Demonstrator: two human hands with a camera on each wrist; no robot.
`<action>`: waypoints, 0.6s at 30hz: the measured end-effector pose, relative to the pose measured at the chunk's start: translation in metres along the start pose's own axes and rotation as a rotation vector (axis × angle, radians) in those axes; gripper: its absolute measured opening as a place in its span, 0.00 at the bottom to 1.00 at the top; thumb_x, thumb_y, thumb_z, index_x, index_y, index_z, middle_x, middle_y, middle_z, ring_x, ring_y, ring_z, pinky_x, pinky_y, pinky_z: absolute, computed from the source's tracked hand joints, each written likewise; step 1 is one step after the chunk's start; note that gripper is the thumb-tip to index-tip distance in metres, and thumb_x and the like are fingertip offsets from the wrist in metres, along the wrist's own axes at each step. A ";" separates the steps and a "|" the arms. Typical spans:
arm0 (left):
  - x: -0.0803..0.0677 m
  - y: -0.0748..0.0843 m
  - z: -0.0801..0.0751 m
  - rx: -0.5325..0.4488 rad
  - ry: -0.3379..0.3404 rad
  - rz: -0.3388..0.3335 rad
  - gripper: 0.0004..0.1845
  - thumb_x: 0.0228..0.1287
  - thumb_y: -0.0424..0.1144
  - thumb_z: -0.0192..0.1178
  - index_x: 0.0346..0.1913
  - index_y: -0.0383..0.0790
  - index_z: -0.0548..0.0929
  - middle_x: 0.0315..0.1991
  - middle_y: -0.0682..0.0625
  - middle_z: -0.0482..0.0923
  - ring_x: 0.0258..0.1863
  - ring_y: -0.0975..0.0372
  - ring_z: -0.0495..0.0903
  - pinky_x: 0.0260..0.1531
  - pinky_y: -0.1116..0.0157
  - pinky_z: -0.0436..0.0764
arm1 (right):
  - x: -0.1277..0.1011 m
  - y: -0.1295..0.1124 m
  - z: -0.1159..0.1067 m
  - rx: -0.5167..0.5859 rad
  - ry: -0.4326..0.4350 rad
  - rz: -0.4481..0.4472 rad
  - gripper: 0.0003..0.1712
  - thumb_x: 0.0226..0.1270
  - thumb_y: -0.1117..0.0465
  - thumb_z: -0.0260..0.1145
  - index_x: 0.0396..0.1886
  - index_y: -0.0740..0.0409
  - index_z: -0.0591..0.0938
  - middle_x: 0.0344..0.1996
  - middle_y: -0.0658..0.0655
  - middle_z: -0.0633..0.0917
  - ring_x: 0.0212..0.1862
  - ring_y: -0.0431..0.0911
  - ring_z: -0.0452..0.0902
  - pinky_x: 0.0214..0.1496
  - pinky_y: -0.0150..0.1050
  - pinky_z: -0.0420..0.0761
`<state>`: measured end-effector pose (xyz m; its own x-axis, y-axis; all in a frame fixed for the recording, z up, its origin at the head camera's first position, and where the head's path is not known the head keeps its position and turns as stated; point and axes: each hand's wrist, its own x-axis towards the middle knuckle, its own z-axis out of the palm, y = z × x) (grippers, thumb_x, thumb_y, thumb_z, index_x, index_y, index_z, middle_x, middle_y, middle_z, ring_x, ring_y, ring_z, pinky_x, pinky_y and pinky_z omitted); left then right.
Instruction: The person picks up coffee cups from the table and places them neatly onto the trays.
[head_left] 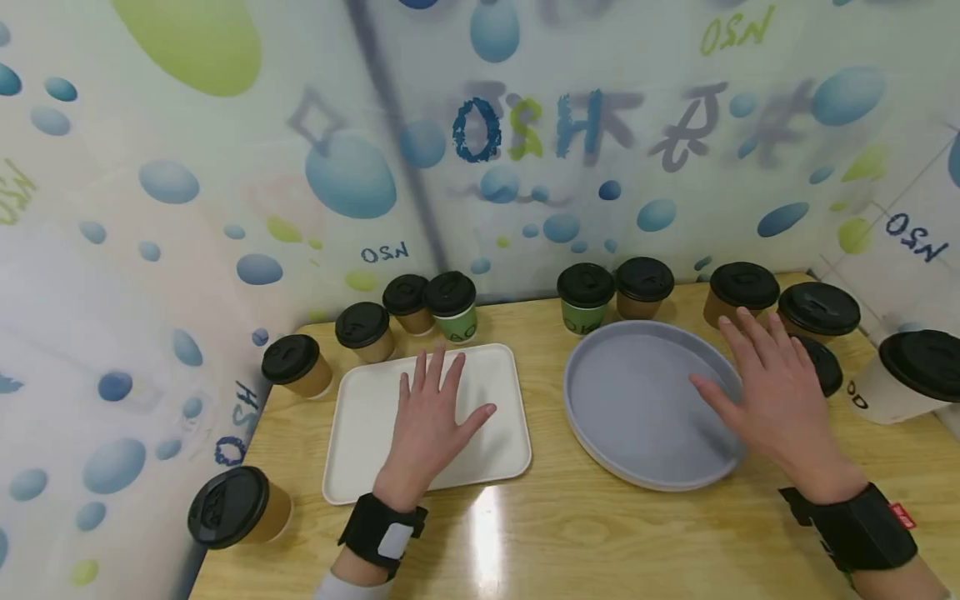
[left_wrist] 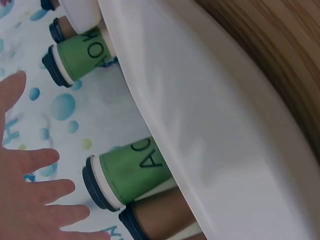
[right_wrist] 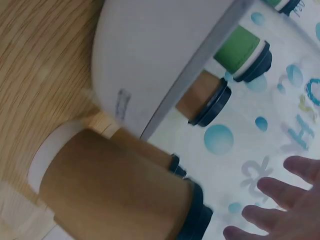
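My left hand hovers over the white rectangular tray with its fingers spread and nothing in its grasp. The left wrist view also shows these straight fingers apart from the tray's side. Over the right rim of the grey round tray is my right hand, likewise spread and holding nothing. A small black-lidded cup is partly hidden behind that hand. In the right wrist view, a brown paper cup stands large beside the round tray's pale side.
Behind the white tray are a green lidded cup and several brown ones. Another green cup and brown cups line the back edge. A white lidded cup stands far right, a brown cup near left. A patterned sheet rises behind the table.
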<state>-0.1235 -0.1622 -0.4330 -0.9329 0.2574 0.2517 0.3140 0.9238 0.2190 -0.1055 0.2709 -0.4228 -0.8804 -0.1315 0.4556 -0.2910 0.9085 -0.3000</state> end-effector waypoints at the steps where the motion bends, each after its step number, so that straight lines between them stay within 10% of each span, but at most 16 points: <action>1: 0.000 0.003 0.000 -0.014 0.014 0.010 0.44 0.66 0.64 0.65 0.75 0.38 0.70 0.79 0.35 0.56 0.78 0.37 0.54 0.69 0.32 0.60 | -0.001 0.002 -0.002 0.013 0.024 0.004 0.48 0.72 0.39 0.66 0.79 0.63 0.64 0.77 0.71 0.62 0.80 0.68 0.48 0.78 0.67 0.48; 18: 0.003 0.061 0.021 -0.092 -0.008 0.205 0.32 0.73 0.54 0.63 0.70 0.38 0.75 0.75 0.37 0.65 0.74 0.42 0.65 0.69 0.47 0.70 | -0.023 0.042 -0.011 0.220 0.224 0.250 0.48 0.70 0.48 0.68 0.78 0.71 0.61 0.76 0.74 0.60 0.78 0.68 0.51 0.80 0.62 0.48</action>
<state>-0.1105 -0.0988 -0.4389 -0.8491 0.4401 0.2922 0.5119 0.8222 0.2488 -0.0935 0.3162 -0.4361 -0.8379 0.1944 0.5101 -0.1731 0.7916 -0.5860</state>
